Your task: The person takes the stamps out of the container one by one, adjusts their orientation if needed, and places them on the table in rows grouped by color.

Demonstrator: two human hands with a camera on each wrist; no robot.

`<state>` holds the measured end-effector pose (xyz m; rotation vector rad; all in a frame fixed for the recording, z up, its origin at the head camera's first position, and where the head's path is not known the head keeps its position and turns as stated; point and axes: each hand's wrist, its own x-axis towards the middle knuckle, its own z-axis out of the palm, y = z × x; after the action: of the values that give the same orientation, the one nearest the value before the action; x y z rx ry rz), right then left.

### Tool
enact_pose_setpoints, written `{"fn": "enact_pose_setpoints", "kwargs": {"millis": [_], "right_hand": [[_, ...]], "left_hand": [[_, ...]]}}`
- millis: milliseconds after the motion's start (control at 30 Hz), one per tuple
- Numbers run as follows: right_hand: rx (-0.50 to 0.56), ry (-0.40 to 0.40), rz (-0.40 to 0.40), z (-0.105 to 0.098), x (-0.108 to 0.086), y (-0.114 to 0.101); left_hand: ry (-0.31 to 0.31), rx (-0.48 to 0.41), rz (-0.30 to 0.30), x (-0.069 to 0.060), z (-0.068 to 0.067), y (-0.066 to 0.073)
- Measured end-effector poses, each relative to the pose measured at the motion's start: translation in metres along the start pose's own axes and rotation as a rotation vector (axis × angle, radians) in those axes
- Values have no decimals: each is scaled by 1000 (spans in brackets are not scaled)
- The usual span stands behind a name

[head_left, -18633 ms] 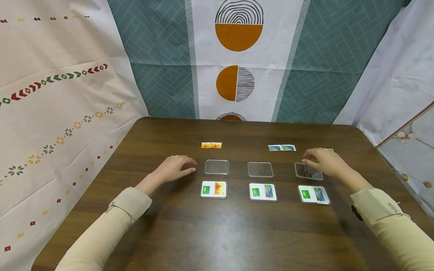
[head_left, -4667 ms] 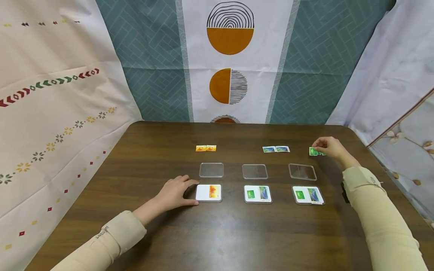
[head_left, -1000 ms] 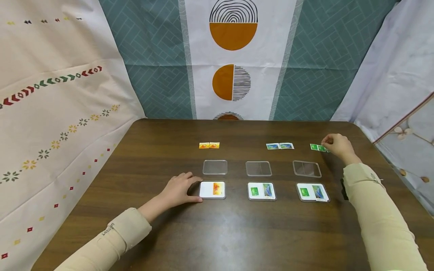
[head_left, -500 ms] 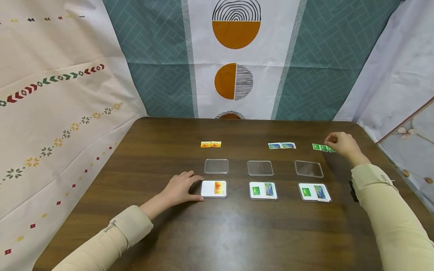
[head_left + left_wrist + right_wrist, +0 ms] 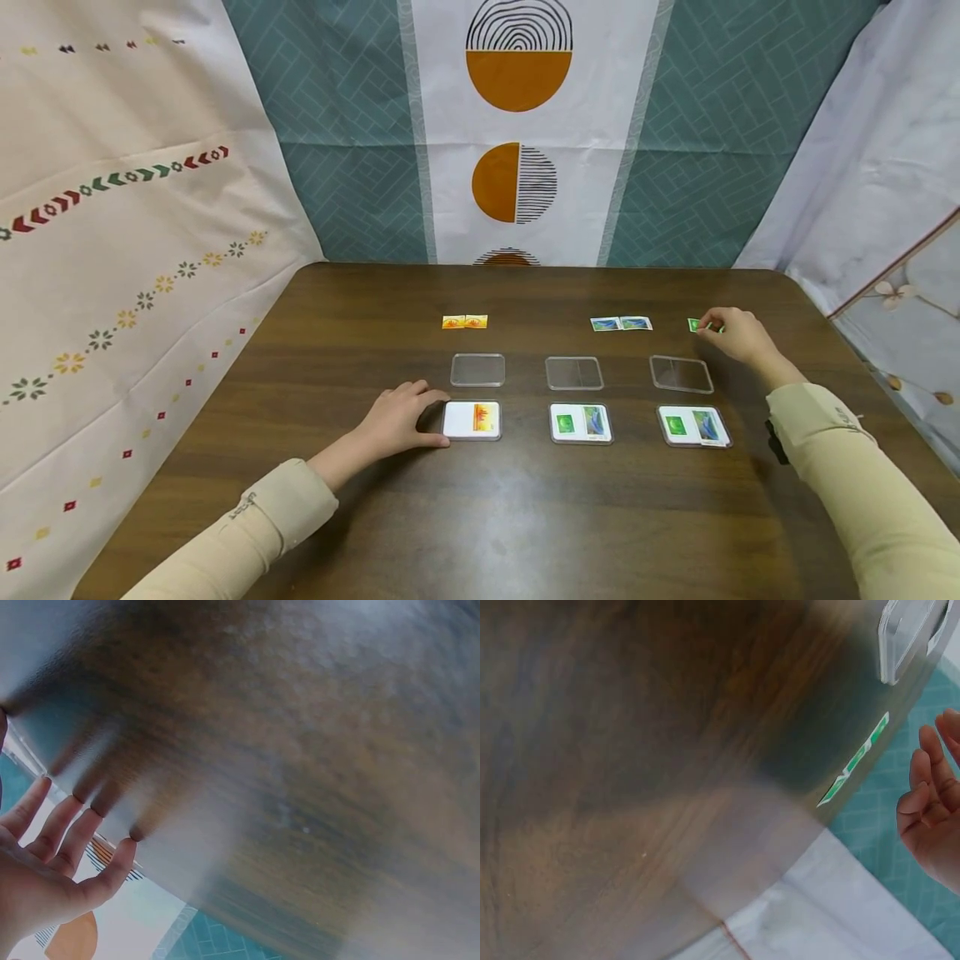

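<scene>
My left hand (image 5: 397, 421) reaches the left end of a clear case (image 5: 459, 420) holding a white card with an orange sticker (image 5: 487, 416); thumb and forefinger touch its two left corners. In the left wrist view, the fingers of that hand (image 5: 64, 862) are spread and slightly bent. At the far right, my right hand (image 5: 738, 335) is over a short row of green stickers (image 5: 693, 325), partly hiding them. The right wrist view shows the green stickers (image 5: 857, 757) flat on the table and the right hand (image 5: 934, 802) apart from them, fingers loosely bent, nothing seen between them.
Two cases (image 5: 581, 423) (image 5: 693, 426) hold cards with green and blue stickers. Behind are three clear lids (image 5: 478, 370) (image 5: 573, 373) (image 5: 681, 374). Orange stickers (image 5: 464, 322) and blue stickers (image 5: 621, 323) lie farther back. Patterned cloths hang around the wooden table (image 5: 480, 517).
From half a second ago, my right hand has moved left over the green stickers, covering more of them. My left hand has stayed at the case.
</scene>
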<state>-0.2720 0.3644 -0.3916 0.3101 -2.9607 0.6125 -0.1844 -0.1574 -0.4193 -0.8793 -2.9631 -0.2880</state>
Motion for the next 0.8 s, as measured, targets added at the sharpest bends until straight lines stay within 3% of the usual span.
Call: {"fn": "enact_pose_setpoints", "kwargs": {"millis": [433, 800], "right_hand": [[28, 6, -76, 13, -17, -33], [43, -1, -189, 25, -21, -76]], "left_hand": [[-7, -5, -7, 0, 1, 0], [-6, -9, -10, -2, 1, 1]]}}
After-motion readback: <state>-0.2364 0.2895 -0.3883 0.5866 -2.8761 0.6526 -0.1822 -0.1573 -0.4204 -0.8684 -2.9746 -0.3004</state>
